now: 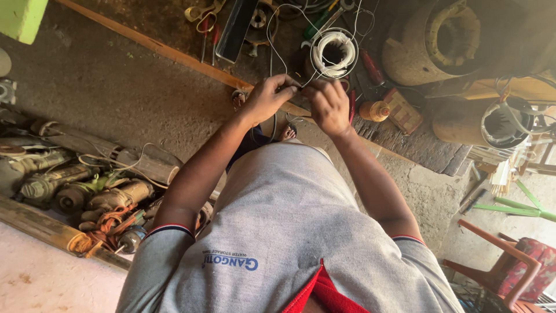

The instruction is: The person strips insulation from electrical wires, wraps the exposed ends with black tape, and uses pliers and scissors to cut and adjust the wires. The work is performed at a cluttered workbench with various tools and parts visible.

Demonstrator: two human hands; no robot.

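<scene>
Wire (pixel 302 87), thin and pale, runs between the two hands above the front edge of the table (pixel 428 148), and it leads up to a white coil of wire (pixel 333 53) lying on the table just beyond the knuckles.

At the far left, a heap of dusty old power tools (pixel 87 191) lies on the floor behind a wooden beam (pixel 40 227), with orange cord tangled among them. A long wooden strip (pixel 156 47) slants across the floor toward the hands.

The left hand (pixel 267 98) reaches in from the lower left, its fingers (pixel 288 86) pinched shut on the wire. Just beside it, almost touching, the right hand (pixel 329 106) has its fingers (pixel 315 91) curled closed on the same wire. Both hands hide the stretch of wire they grip, so how it is bent there cannot be told. Below them the person's grey shirt (pixel 289 232) fills the lower middle of the view and blocks the floor beneath.

Behind the hands, scissors (pixel 202 13) and screwdrivers with red handles (pixel 370 66) lie scattered on the table. To the right of the right hand stands a small orange bottle (pixel 375 110). Farther right rest two round motor housings (pixel 434 40), one tan and large, the other lower with a toothed core showing. At the far right a red chair (pixel 509 264) stands on the floor, well apart from the hands.
</scene>
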